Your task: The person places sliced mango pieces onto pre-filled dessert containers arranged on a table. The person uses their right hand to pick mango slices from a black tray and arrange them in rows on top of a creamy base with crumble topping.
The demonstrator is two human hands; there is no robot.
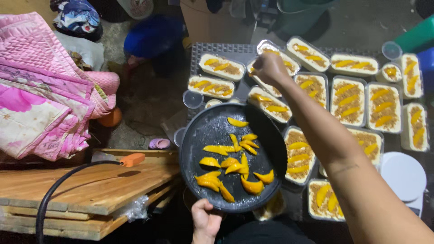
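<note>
Fingers of the left hand [205, 219] clamp the near rim of a round black pan [212, 131] holding yellow mango slices [233, 165]. Beyond it, rectangular clear tubs [348, 99] topped with crumbs and mango crowd the grey worktop [196, 58]. Outstretched above a far tub [275, 56], the right hand [270, 68] seems pinched together, perhaps on a slice.

Across the right half of the frame, rectangular clear plastic tubs [347, 100] of crumb-topped dessert with mango slices stand edge to edge, leaving only thin gaps. The round black metal pan [212, 131] blocks the centre, just above them. At lower left, stacked wooden boards [95, 185] with a black hose [58, 187] close off that side. The bare grey floor [140, 97] at upper centre-left lies open.
</note>
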